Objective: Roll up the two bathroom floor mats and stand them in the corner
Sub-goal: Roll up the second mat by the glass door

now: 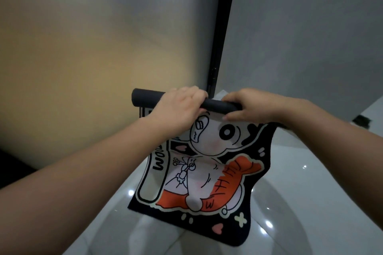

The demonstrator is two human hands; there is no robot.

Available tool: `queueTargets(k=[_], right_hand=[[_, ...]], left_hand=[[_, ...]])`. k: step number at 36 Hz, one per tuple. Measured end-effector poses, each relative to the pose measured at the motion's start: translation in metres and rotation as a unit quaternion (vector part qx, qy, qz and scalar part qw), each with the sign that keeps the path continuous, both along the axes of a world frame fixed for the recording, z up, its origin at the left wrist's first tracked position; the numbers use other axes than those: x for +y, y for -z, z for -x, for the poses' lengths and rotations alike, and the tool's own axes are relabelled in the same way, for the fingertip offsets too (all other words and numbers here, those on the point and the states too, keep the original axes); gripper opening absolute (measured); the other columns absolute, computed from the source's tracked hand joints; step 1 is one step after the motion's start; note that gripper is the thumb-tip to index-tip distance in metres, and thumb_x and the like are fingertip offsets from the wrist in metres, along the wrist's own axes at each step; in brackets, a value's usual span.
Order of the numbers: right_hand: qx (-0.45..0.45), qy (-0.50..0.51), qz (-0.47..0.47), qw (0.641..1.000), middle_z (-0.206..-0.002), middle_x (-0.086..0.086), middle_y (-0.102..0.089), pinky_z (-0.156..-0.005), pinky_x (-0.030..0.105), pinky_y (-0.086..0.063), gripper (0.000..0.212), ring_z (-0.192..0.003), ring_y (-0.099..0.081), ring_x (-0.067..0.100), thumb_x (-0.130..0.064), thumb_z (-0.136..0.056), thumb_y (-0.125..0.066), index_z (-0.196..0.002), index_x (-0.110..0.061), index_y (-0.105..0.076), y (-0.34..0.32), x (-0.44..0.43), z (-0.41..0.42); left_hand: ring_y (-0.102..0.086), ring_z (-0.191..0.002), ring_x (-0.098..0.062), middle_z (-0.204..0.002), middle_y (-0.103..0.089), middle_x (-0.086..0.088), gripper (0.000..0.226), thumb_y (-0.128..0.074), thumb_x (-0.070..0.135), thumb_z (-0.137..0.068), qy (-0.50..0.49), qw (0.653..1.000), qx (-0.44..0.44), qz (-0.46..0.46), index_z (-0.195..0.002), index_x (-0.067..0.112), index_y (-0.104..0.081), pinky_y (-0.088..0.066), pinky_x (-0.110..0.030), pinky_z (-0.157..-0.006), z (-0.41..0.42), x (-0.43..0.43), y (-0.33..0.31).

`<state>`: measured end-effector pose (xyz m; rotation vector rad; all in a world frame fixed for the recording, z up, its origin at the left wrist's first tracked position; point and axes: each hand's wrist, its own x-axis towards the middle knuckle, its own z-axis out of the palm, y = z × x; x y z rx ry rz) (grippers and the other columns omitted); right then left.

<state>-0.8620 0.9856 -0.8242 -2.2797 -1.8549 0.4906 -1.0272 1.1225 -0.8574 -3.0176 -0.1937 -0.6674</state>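
A black floor mat (207,182) with a cartoon rabbit and an orange carrot print hangs in the air in front of me. Its top edge is wound into a dark roll (145,98). My left hand (178,107) grips the roll from above near its middle. My right hand (246,107) grips the roll's right end, fingers curled under it. The unrolled part drapes down and its lower edge rests on the glossy white floor (310,203). Only one mat is in view.
A frosted glass panel (83,47) stands on the left and a grey wall (310,27) on the right, joined by a black vertical frame (223,33) in the corner. A small dark floor drain (361,121) sits at the far right.
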Motion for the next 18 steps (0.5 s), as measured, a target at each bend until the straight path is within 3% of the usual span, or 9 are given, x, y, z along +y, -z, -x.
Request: queueTargets(k=[4,7,11,15,18], right_hand=[[-0.154,-0.036,-0.072,0.985,-0.066,-0.012,-0.049,-0.054,0.029,-0.029,0.016,-0.063,-0.047,0.015,-0.039,-0.083,-0.062,-0.096,-0.03,-0.056,0.012,0.003,0.009],[-0.239,-0.073,-0.122,0.961,-0.081,-0.002,-0.062,-0.056,0.03,-0.028,0.02,-0.074,-0.058,0.024,-0.038,-0.087,-0.057,-0.102,-0.025,-0.053,0.02,0.005,0.015],[-0.242,-0.091,-0.12,0.959,-0.092,0.0,-0.065,-0.057,0.03,-0.034,0.025,-0.081,-0.062,0.025,-0.04,-0.087,-0.055,-0.106,-0.025,-0.051,0.022,0.005,0.016],[-0.269,-0.117,-0.115,0.949,-0.107,0.003,-0.06,-0.066,0.036,-0.048,0.045,-0.088,-0.061,0.028,-0.052,-0.087,-0.042,-0.123,-0.024,-0.042,0.022,0.0,0.019],[-0.217,-0.115,-0.113,0.963,-0.11,0.005,-0.055,-0.071,0.04,-0.048,0.044,-0.089,-0.058,0.028,-0.047,-0.089,-0.034,-0.125,-0.022,-0.039,0.018,-0.003,0.023]], left_hand=[[-0.05,-0.067,-0.025,-0.073,-0.048,0.003,0.022,-0.058,0.031,-0.081,-0.051,0.994,0.093,0.035,-0.084,0.023,-0.037,-0.036,-0.033,-0.054,-0.003,0.005,-0.009],[-0.043,-0.058,-0.022,-0.062,-0.038,0.007,0.02,-0.055,0.027,-0.078,-0.066,0.986,0.148,0.032,-0.085,0.023,-0.037,-0.027,-0.031,-0.046,-0.003,0.01,-0.008],[-0.044,-0.063,-0.022,-0.067,-0.041,0.003,0.015,-0.048,0.017,-0.08,-0.052,0.981,0.167,0.079,-0.086,0.028,-0.04,-0.033,-0.031,-0.051,-0.001,0.014,0.002],[-0.04,-0.055,-0.019,-0.062,-0.041,0.005,0.023,-0.047,0.01,-0.08,-0.05,0.987,0.14,0.067,-0.085,0.028,-0.034,-0.023,-0.029,-0.042,0.0,0.019,0.007],[-0.044,-0.06,-0.023,-0.068,-0.047,0.002,0.021,-0.048,0.013,-0.082,-0.039,0.989,0.129,0.061,-0.087,0.028,-0.034,-0.028,-0.032,-0.047,0.004,0.022,0.009]])
